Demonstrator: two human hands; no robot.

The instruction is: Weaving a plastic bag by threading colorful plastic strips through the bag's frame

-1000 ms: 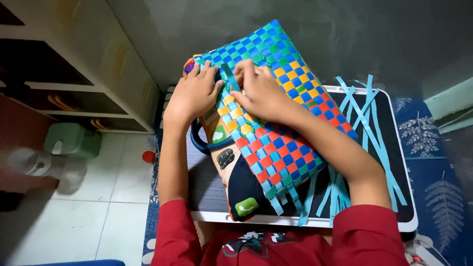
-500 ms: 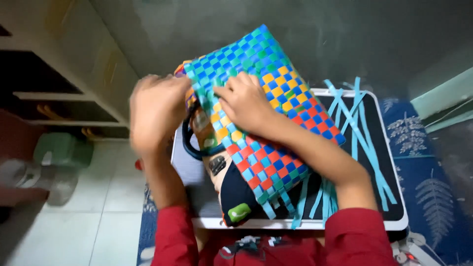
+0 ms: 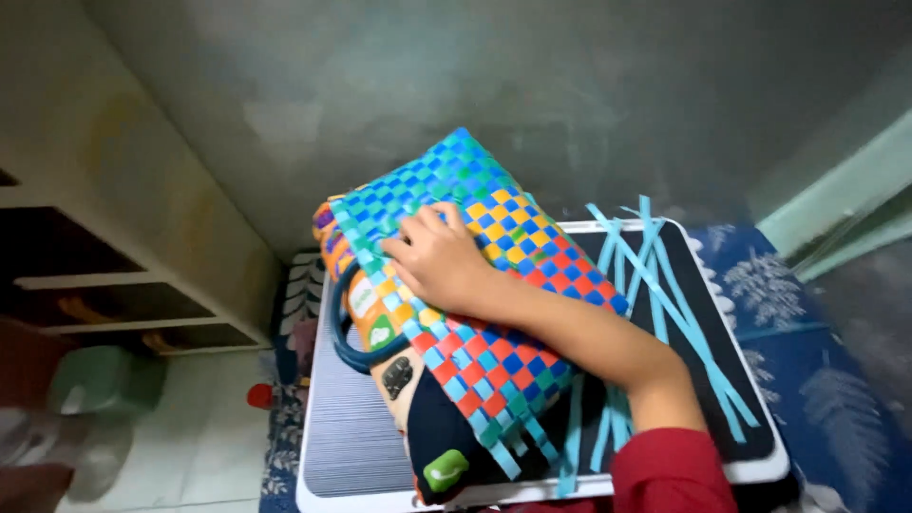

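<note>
Pressing down flat, the right hand (image 3: 439, 261) lies on top of a woven basket bag (image 3: 465, 285), fingers spread and lightly curled over the checkered weave near its left, upper part; it pinches nothing. Forearm runs down and right to a red sleeve (image 3: 670, 470) at the bottom edge of the view. Left hand not in view.

Basket bag: plaited from flat plastic strips, teal and green squares at the far end, blue with yellow in the middle, red with blue toward the near end. It lies tilted, on its side, across a white-rimmed board (image 3: 351, 432) with a dark ribbed surface. The bag covers the board's middle, its far end overhanging the back edge. A dark blue looped handle (image 3: 350, 342) hangs off the bag's left side over the board's left part. Unwoven strip ends stick out at the bag's near end, near the board's front edge.

Loose light blue strips (image 3: 665, 304) fan out over the board's right half, some crossing, some passing under the forearm.

Beneath the bag's near end, a dark pouch-like object with a green patch (image 3: 445, 469); what it is cannot be told.

Left of the board: tiled floor (image 3: 190, 446), wooden shelving (image 3: 123, 294), a pale green stool (image 3: 100, 380), blurred. Right: blue patterned mat (image 3: 826, 399).
</note>
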